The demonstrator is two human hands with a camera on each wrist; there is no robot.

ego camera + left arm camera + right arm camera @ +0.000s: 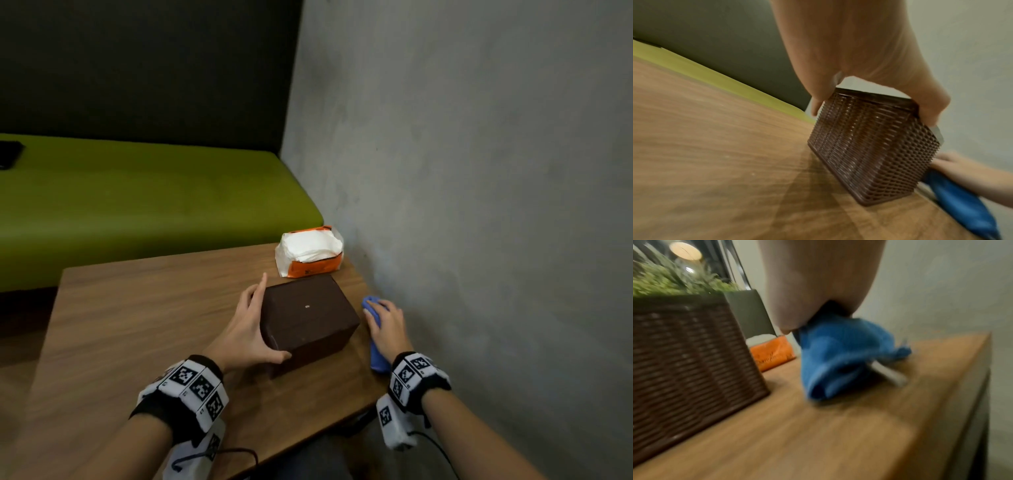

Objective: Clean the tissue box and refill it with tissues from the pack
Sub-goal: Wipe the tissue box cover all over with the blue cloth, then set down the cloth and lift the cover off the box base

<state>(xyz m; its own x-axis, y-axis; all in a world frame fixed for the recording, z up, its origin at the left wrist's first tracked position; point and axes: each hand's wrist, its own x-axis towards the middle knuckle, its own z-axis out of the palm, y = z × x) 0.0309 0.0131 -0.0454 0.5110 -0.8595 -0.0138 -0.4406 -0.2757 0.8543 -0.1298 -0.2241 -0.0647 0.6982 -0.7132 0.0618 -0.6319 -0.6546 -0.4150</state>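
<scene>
The brown woven tissue box [308, 322] stands on the wooden surface [137, 325] with a plain closed face turned up, so what is inside it cannot be told, while beyond it at the far corner by the wall lies the orange tissue pack [310, 251], torn open with white tissues showing. The left hand [251, 329] grips the box's left end, thumb on its near side and fingers spread along the far edge. The right hand [387, 325], just right of the box, is closed on a bunched blue cloth [376, 356] lying on the surface.
</scene>
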